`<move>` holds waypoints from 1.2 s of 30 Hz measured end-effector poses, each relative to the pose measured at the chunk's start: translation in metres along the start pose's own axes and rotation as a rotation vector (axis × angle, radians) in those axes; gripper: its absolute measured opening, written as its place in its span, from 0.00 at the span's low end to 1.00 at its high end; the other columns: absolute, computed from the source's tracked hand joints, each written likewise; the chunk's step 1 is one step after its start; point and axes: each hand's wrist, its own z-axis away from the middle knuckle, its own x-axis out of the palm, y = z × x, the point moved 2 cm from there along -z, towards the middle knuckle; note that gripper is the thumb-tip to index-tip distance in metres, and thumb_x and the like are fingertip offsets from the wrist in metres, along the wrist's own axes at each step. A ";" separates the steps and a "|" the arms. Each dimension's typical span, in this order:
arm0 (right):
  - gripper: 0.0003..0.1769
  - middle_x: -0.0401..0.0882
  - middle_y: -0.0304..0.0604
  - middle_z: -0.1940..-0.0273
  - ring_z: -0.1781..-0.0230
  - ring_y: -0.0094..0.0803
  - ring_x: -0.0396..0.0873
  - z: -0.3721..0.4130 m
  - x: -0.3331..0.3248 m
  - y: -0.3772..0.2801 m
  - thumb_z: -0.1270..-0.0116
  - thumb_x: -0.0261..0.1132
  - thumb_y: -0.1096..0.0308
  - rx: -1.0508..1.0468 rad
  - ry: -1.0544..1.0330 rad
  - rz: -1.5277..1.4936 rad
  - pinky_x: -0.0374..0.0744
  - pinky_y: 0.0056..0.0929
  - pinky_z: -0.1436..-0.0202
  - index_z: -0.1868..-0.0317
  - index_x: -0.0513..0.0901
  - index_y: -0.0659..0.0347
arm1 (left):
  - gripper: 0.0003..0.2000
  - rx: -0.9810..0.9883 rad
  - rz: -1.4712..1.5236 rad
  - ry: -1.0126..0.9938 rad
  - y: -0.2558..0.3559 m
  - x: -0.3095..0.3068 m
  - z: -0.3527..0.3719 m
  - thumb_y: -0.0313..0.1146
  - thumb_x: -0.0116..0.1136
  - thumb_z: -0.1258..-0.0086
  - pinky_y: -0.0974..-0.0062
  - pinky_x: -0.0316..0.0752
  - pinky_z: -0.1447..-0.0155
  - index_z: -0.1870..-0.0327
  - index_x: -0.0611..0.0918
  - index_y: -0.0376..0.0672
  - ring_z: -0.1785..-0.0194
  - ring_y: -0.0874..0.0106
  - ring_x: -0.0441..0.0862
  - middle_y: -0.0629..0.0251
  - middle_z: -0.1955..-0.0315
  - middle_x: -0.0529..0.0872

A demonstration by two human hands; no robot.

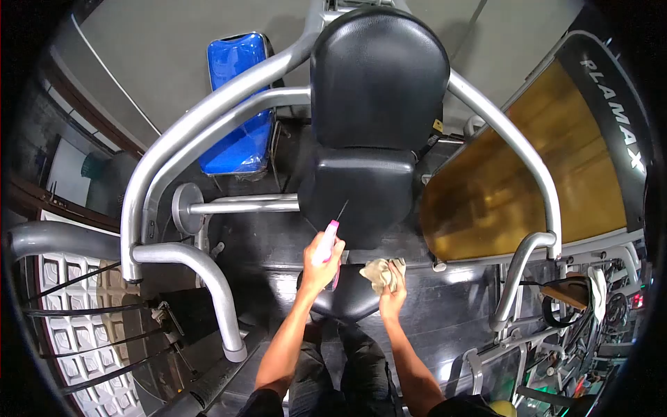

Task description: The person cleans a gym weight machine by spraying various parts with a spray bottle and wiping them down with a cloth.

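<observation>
My left hand is wrapped round a white and pink spray bottle. Its pink tip points up and away from me, and a thin dark line extends from it over the black padded seat. To the right, my right hand grips a crumpled pale cloth, bunched above the fingers. Both hands are in front of the seat of an exercise machine, whose tall black backrest rises behind it. A smaller dark pad shows below and between my hands.
Curved silver frame tubes arch round the seat on both sides. A blue chair stands behind the left tubes. An amber panel lettered PLAMAX is at the right. More gym equipment fills the lower right, over dark flooring.
</observation>
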 end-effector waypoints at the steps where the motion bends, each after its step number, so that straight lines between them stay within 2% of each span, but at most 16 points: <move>1: 0.32 0.75 0.50 0.41 0.36 0.40 0.69 0.008 -0.004 0.007 0.49 0.47 0.90 0.021 -0.002 -0.008 0.62 0.32 0.30 0.43 0.78 0.64 | 0.07 -0.005 -0.003 -0.008 -0.007 0.000 0.000 0.32 0.60 0.31 0.80 0.71 0.76 0.66 0.76 0.39 0.81 0.82 0.76 0.72 0.83 0.76; 9: 0.28 0.74 0.50 0.41 0.35 0.39 0.69 0.041 -0.016 0.019 0.45 0.49 0.90 0.133 -0.023 -0.083 0.62 0.31 0.30 0.43 0.77 0.65 | 0.06 0.103 0.043 -0.047 -0.018 0.001 0.023 0.30 0.60 0.31 0.78 0.72 0.73 0.64 0.78 0.37 0.78 0.79 0.77 0.68 0.79 0.78; 11: 0.28 0.74 0.50 0.41 0.35 0.39 0.68 0.044 -0.015 0.020 0.45 0.49 0.90 0.098 -0.010 -0.051 0.61 0.31 0.30 0.43 0.76 0.65 | 0.05 0.210 -0.045 0.170 -0.031 -0.002 0.034 0.29 0.59 0.32 0.76 0.71 0.71 0.64 0.78 0.37 0.77 0.78 0.77 0.66 0.78 0.78; 12: 0.30 0.75 0.50 0.41 0.35 0.37 0.69 0.044 -0.013 0.017 0.47 0.47 0.89 0.080 0.003 -0.042 0.61 0.30 0.30 0.42 0.75 0.67 | 0.05 0.133 0.006 0.217 -0.034 -0.002 0.039 0.28 0.59 0.32 0.76 0.71 0.70 0.64 0.78 0.37 0.77 0.76 0.76 0.66 0.78 0.78; 15: 0.30 0.75 0.50 0.41 0.36 0.36 0.69 0.046 -0.010 0.015 0.48 0.48 0.89 0.093 0.002 -0.076 0.61 0.30 0.30 0.42 0.76 0.66 | 0.05 0.151 -0.094 0.228 -0.050 -0.001 0.043 0.28 0.59 0.32 0.75 0.70 0.72 0.66 0.77 0.37 0.78 0.76 0.75 0.66 0.79 0.76; 17: 0.31 0.76 0.49 0.42 0.37 0.35 0.70 0.047 -0.009 0.026 0.49 0.49 0.89 0.091 0.007 -0.082 0.62 0.28 0.31 0.42 0.76 0.67 | 0.05 0.170 -0.151 0.185 -0.049 0.007 0.049 0.28 0.57 0.30 0.79 0.70 0.74 0.66 0.75 0.39 0.79 0.81 0.74 0.70 0.80 0.75; 19: 0.31 0.76 0.49 0.41 0.37 0.35 0.70 0.045 -0.009 0.026 0.49 0.48 0.90 0.111 0.000 -0.086 0.62 0.27 0.32 0.43 0.76 0.67 | 0.06 0.262 -0.256 0.178 -0.054 0.021 0.054 0.26 0.60 0.33 0.76 0.69 0.74 0.68 0.75 0.39 0.80 0.77 0.74 0.68 0.81 0.75; 20: 0.31 0.73 0.49 0.40 0.34 0.38 0.66 0.044 -0.012 0.028 0.47 0.47 0.90 0.141 -0.040 -0.094 0.58 0.32 0.28 0.42 0.75 0.65 | 0.06 0.309 -0.308 0.178 -0.056 0.026 0.056 0.25 0.61 0.35 0.75 0.68 0.74 0.69 0.75 0.39 0.81 0.75 0.73 0.67 0.81 0.75; 21: 0.31 0.73 0.49 0.40 0.34 0.38 0.66 0.043 -0.015 0.031 0.47 0.47 0.90 0.146 -0.043 -0.092 0.58 0.32 0.28 0.42 0.75 0.65 | 0.07 0.469 -0.414 0.146 -0.056 0.031 0.056 0.24 0.63 0.37 0.74 0.68 0.74 0.69 0.75 0.38 0.80 0.73 0.74 0.64 0.80 0.75; 23: 0.30 0.73 0.49 0.39 0.34 0.38 0.66 0.036 -0.018 0.038 0.46 0.48 0.90 0.165 -0.027 -0.118 0.58 0.32 0.28 0.42 0.75 0.65 | 0.06 0.373 -0.318 0.117 -0.062 0.034 0.059 0.23 0.63 0.38 0.73 0.68 0.74 0.68 0.75 0.38 0.79 0.72 0.74 0.64 0.79 0.74; 24: 0.31 0.71 0.50 0.37 0.33 0.38 0.66 0.030 -0.022 0.032 0.46 0.47 0.90 0.077 -0.042 -0.046 0.58 0.33 0.28 0.40 0.74 0.65 | 0.06 0.373 -0.323 0.121 -0.062 0.032 0.062 0.23 0.63 0.38 0.73 0.68 0.74 0.68 0.75 0.38 0.79 0.72 0.74 0.64 0.79 0.74; 26: 0.31 0.70 0.49 0.37 0.32 0.39 0.65 0.012 -0.017 0.025 0.45 0.47 0.90 0.043 -0.009 -0.118 0.58 0.34 0.27 0.39 0.72 0.66 | 0.10 0.360 -0.381 0.088 -0.060 0.028 0.071 0.21 0.63 0.41 0.67 0.74 0.68 0.59 0.78 0.36 0.71 0.59 0.79 0.57 0.72 0.78; 29: 0.31 0.68 0.49 0.35 0.29 0.40 0.59 -0.038 -0.001 0.003 0.43 0.49 0.86 -0.112 0.090 -0.051 0.56 0.37 0.26 0.36 0.68 0.67 | 0.11 0.353 -0.314 0.131 -0.046 0.019 0.083 0.21 0.63 0.40 0.70 0.77 0.63 0.58 0.78 0.35 0.65 0.60 0.82 0.56 0.66 0.82; 30: 0.30 0.68 0.50 0.35 0.28 0.42 0.58 -0.061 0.008 -0.011 0.43 0.51 0.85 -0.263 0.115 -0.036 0.55 0.37 0.26 0.36 0.69 0.67 | 0.11 0.286 -0.306 0.119 -0.045 0.014 0.092 0.22 0.63 0.40 0.71 0.78 0.59 0.57 0.78 0.35 0.60 0.61 0.83 0.55 0.61 0.84; 33: 0.31 0.68 0.52 0.35 0.28 0.46 0.58 -0.132 0.049 -0.074 0.44 0.54 0.81 -0.602 0.169 -0.013 0.54 0.39 0.26 0.36 0.70 0.63 | 0.10 0.138 -0.275 0.115 -0.038 0.002 0.118 0.22 0.63 0.40 0.70 0.77 0.58 0.58 0.77 0.35 0.63 0.64 0.83 0.57 0.62 0.84; 36: 0.24 0.71 0.51 0.38 0.31 0.50 0.61 -0.177 0.098 -0.108 0.46 0.59 0.80 -0.801 0.028 0.280 0.60 0.47 0.28 0.46 0.80 0.58 | 0.09 0.145 -0.254 0.148 -0.038 -0.006 0.140 0.22 0.63 0.40 0.71 0.76 0.58 0.61 0.77 0.35 0.64 0.65 0.82 0.57 0.63 0.84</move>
